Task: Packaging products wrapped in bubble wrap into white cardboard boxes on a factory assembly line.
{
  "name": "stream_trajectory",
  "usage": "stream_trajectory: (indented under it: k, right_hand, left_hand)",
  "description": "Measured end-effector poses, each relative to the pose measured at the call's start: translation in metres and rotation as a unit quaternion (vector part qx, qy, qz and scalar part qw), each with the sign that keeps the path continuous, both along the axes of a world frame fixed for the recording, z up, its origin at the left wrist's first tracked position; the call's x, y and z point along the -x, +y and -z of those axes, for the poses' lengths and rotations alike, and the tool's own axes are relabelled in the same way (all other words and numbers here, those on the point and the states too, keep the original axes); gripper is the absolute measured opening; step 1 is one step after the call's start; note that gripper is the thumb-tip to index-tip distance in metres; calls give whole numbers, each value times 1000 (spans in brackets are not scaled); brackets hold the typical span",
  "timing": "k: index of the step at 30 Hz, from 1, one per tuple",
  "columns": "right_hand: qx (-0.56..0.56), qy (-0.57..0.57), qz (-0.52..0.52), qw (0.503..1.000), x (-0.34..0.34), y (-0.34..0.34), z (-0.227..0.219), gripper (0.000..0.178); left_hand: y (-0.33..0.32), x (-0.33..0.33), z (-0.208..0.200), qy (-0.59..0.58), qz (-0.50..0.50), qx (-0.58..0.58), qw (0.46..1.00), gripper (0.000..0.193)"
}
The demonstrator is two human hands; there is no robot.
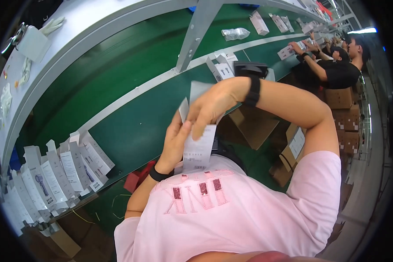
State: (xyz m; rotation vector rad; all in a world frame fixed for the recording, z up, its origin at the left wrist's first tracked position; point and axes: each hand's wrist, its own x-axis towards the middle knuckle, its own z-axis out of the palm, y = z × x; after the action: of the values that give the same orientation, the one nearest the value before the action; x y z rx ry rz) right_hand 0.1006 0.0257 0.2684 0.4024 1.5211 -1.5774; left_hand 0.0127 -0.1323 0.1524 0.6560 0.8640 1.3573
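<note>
Close to my chest I hold a white carton [199, 150] with fine print on its side, tilted, flaps standing up at its top. My left hand [174, 142] is closed round its left side. From above, my right hand [216, 105] bends over the carton's top, its fingers curled down against the flaps and upper side; their tips are partly hidden. A pale grey sheet or flap [199, 88] sticks up behind my right hand. Another white carton with raised flaps [220, 67] stands on the bench beyond, beside a black device [250, 70].
Several white cartons [52, 177] stand in a row at the bench's left end. A green conveyor belt [139, 52] runs behind a grey metal post [196, 37], carrying a clear plastic bag [236, 34] and cartons. Co-workers [336, 72] sit at the right; brown boxes [294, 144] stand below.
</note>
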Motion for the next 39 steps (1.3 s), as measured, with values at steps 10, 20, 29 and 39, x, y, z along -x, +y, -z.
stream_trajectory:
  k: [10,20,29,39]
  right_hand:
    - [-65,162,598,782,-99,-32,36,76]
    - [-314,328,493,742,-116,-46,73,31]
    - [-362,306,431,768,-138,-15,58,32]
    - [-621,487,243,563,-137,0,37,32]
  left_hand:
    - [21,2,9,85,-11,-128,988,66]
    - [37,-6,10,189,95,-52,976,53]
    - [58,-29,13,139,60,-18,988,72]
    - [66,-34,15,94,46,14,994,73]
